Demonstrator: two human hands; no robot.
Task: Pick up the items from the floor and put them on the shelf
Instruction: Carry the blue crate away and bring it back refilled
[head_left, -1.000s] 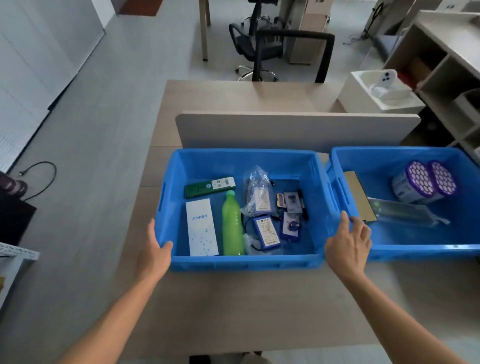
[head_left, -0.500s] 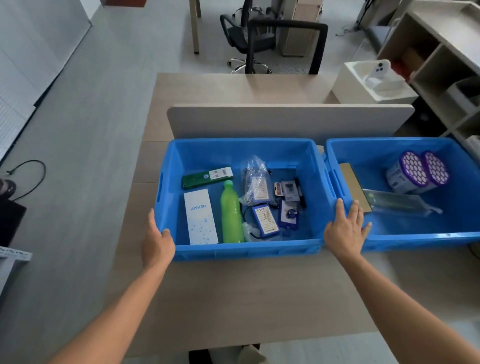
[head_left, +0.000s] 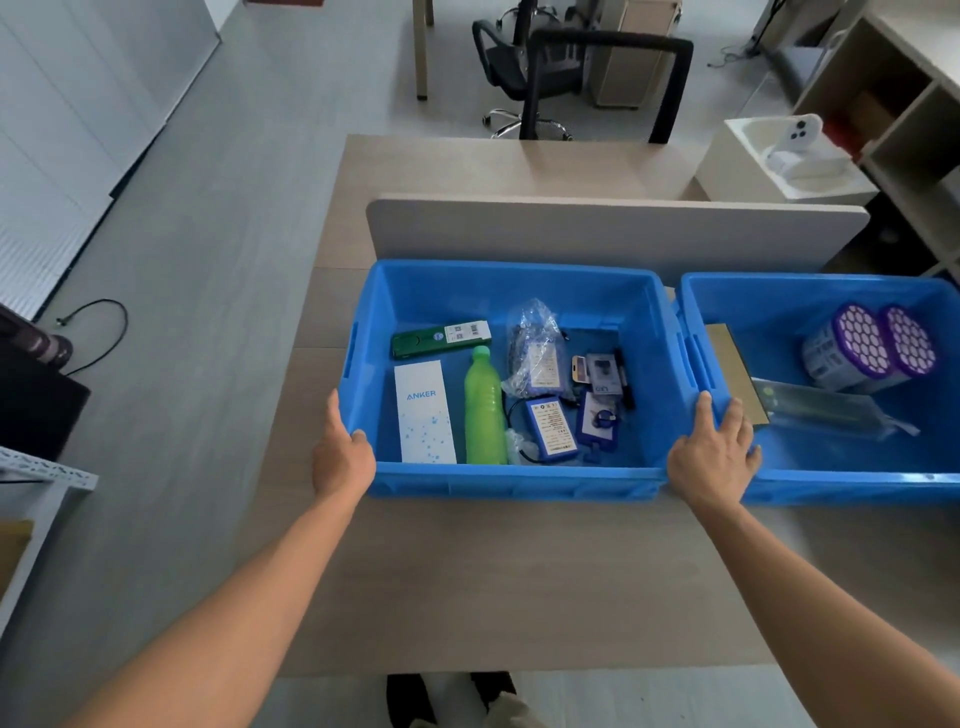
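- Both hands have shifted since the earlier frames: the left hand (head_left: 343, 457) now wraps the near-left corner of the blue bin (head_left: 514, 480), thumb hooked over the rim, where before it lay against the outside wall.
- Right hand (head_left: 714, 457) lies flat with fingers spread over the bin's near-right corner, reaching onto the rim of the second blue bin (head_left: 852, 480) just beside it; it presses rather than closes round anything.
- Both bins sit side by side on the desk (head_left: 498, 587), against a pale divider panel (head_left: 618, 228).
- Inside the held bin: a white Anker box (head_left: 423, 413), a green bottle (head_left: 484, 410) beside it, a green flat package (head_left: 439, 338), a clear bag (head_left: 535, 348), and blue battery packs (head_left: 549, 426).
- Second bin holds two purple-capped filters (head_left: 867, 348) and a clear sleeve (head_left: 826, 410).
- An open shelf (head_left: 904, 104) stands at far right.
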